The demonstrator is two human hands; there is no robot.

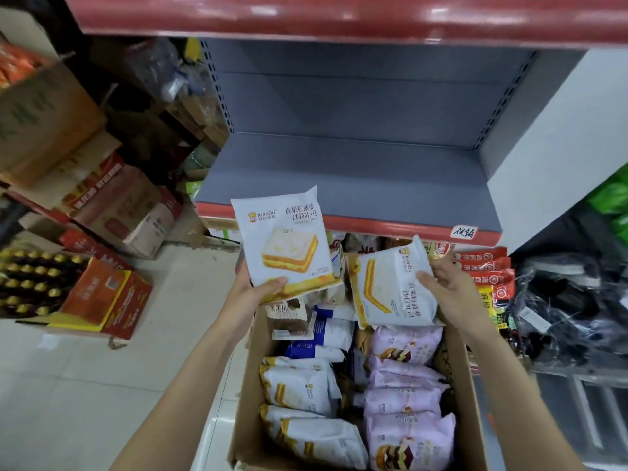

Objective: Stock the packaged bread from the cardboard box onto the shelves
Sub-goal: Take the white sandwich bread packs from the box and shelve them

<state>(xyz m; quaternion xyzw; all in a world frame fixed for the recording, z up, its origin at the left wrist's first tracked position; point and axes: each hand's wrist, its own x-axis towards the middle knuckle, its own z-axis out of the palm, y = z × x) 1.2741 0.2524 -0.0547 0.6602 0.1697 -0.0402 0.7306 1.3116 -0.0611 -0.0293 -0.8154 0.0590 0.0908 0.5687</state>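
The left hand (253,288) grips the bottom edge of an upright white bread packet (283,241), thumb pinching its front. The right hand (448,288) clasps a second packet (390,290), turned sideways, fingers curled round its right edge. Both are above the far end of the open cardboard box (244,402) packed with white and lilac packets. Beyond lies the grey shelf (356,171); stacked cartons (112,198) stand left.

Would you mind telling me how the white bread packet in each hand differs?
The left hand holds its white sandwich-bread packet upright, print readable; the right hand holds its white sandwich-bread packet turned sideways. The left packet is raised before the grey shelf; the right one sits lower, over the cardboard box. Both show the same design.
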